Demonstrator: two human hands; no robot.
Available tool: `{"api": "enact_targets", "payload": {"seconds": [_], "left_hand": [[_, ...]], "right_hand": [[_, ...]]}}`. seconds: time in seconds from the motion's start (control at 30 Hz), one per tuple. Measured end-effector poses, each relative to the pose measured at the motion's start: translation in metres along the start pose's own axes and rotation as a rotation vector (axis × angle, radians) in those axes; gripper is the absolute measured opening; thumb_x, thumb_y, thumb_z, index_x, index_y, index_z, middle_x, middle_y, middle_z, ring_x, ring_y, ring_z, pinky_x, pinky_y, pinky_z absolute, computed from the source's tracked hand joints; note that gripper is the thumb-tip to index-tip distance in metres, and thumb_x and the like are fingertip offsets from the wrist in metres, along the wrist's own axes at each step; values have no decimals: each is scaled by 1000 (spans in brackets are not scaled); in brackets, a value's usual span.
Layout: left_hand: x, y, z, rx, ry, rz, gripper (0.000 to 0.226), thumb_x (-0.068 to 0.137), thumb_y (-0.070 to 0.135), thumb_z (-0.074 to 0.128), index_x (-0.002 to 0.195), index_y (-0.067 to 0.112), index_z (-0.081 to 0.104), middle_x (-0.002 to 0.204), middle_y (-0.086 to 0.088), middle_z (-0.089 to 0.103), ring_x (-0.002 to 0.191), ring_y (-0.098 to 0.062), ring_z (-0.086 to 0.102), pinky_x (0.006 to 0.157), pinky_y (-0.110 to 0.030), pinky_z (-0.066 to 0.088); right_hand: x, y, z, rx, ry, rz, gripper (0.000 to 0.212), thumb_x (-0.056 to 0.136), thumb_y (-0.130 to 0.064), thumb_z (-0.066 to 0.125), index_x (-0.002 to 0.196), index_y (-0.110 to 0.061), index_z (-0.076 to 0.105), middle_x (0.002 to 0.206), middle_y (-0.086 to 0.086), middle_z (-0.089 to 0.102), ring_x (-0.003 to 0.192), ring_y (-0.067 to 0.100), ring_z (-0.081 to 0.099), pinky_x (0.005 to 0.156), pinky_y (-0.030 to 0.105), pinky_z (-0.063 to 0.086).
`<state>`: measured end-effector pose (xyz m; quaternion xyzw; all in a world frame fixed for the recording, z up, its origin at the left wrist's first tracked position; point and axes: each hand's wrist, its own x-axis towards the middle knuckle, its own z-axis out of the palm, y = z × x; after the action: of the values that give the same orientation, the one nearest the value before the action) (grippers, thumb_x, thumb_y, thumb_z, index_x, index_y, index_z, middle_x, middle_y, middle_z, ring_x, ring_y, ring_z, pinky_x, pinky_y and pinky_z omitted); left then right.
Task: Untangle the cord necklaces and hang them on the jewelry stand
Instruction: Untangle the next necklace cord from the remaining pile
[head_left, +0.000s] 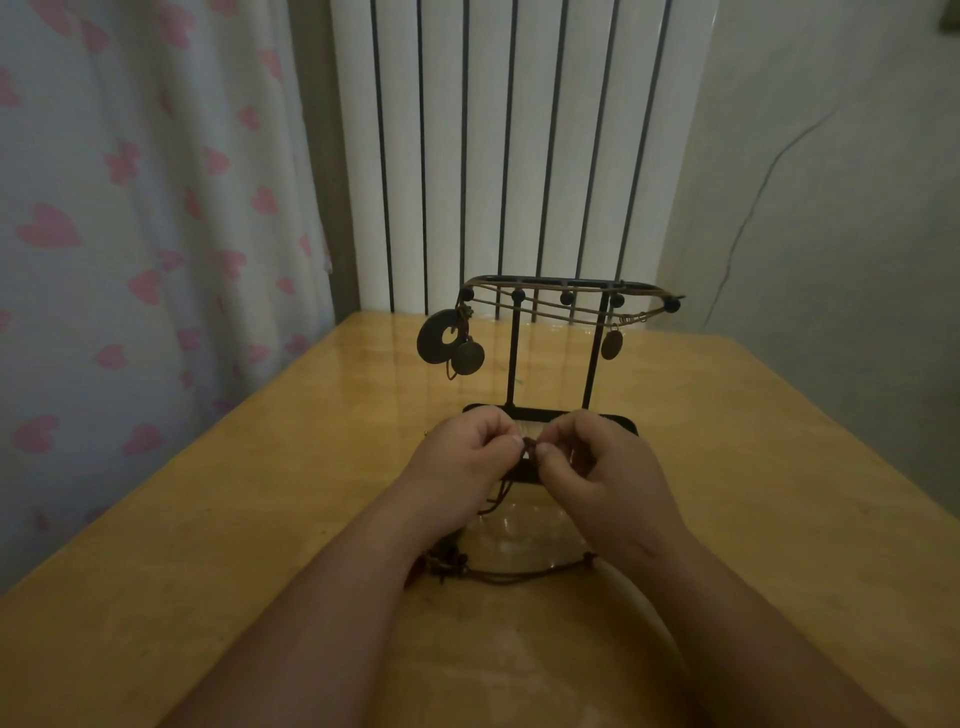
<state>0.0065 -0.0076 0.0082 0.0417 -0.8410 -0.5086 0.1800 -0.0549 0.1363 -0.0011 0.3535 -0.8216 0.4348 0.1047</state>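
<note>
A black jewelry stand (550, 353) rises at the middle of the wooden table. Tan cord necklaces (566, 306) drape over its top bar, with a ring pendant and a round disc (449, 345) hanging at the left and an oval pendant (612, 344) at the right. Just in front of the stand's base, my left hand (462, 452) and my right hand (597, 462) meet. Both pinch a knot in a dark brown cord necklace (530, 446). The rest of that cord (524, 574) trails down onto the table between my forearms, ending in a small tangle by my left wrist.
The wooden table (260, 519) runs back to a white radiator (493, 156). A curtain with pink hearts (130, 234) hangs at the left, a pale wall (831, 208) stands at the right.
</note>
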Motion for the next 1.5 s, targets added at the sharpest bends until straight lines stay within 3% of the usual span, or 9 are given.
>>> {"api": "enact_targets", "payload": {"seconds": [0.53, 0.7, 0.93, 1.13, 1.3, 1.5], "left_hand": [[-1, -1, -2, 120, -41, -3, 13, 93, 27, 58, 82, 27, 65, 85, 0, 66, 83, -18, 61, 73, -32, 51], [1, -3, -5, 128, -54, 6, 13, 93, 27, 59, 82, 28, 66, 83, 3, 66, 79, -11, 61, 70, -25, 51], [1, -3, -3, 143, -55, 8, 15, 94, 27, 55, 82, 25, 63, 80, 2, 62, 75, -12, 56, 66, -27, 46], [2, -1, 4, 41, 9, -38, 19, 95, 25, 50, 83, 16, 62, 72, 2, 55, 66, -12, 48, 61, -31, 42], [2, 2, 7, -88, 108, -75, 19, 96, 24, 49, 83, 21, 62, 71, 6, 54, 65, -8, 49, 60, -24, 38], [2, 1, 7, 13, 112, -57, 18, 97, 27, 51, 87, 21, 64, 79, 3, 61, 73, -9, 56, 63, -22, 42]], "right_hand": [[3, -7, -10, -275, -167, -110, 3, 90, -29, 59, 88, -31, 57, 78, -12, 54, 71, 6, 52, 63, 20, 46], [2, -6, -11, -252, -165, -104, 10, 90, -30, 60, 85, -36, 54, 78, -15, 53, 71, 4, 52, 62, 17, 42], [2, -5, -7, -249, -130, -74, 14, 87, -32, 60, 78, -37, 51, 74, -13, 54, 67, 4, 51, 59, 17, 43], [1, -4, 4, -22, -7, 25, 11, 88, -27, 58, 79, -33, 54, 72, -8, 56, 64, 8, 50, 57, 22, 44], [3, -6, 10, 130, 42, 108, 14, 92, -22, 57, 81, -30, 57, 72, -7, 59, 62, 1, 51, 54, 10, 42], [1, -1, 8, 56, 10, 81, 13, 91, -25, 60, 85, -36, 57, 74, -11, 58, 63, 1, 51, 55, 13, 40]]}}
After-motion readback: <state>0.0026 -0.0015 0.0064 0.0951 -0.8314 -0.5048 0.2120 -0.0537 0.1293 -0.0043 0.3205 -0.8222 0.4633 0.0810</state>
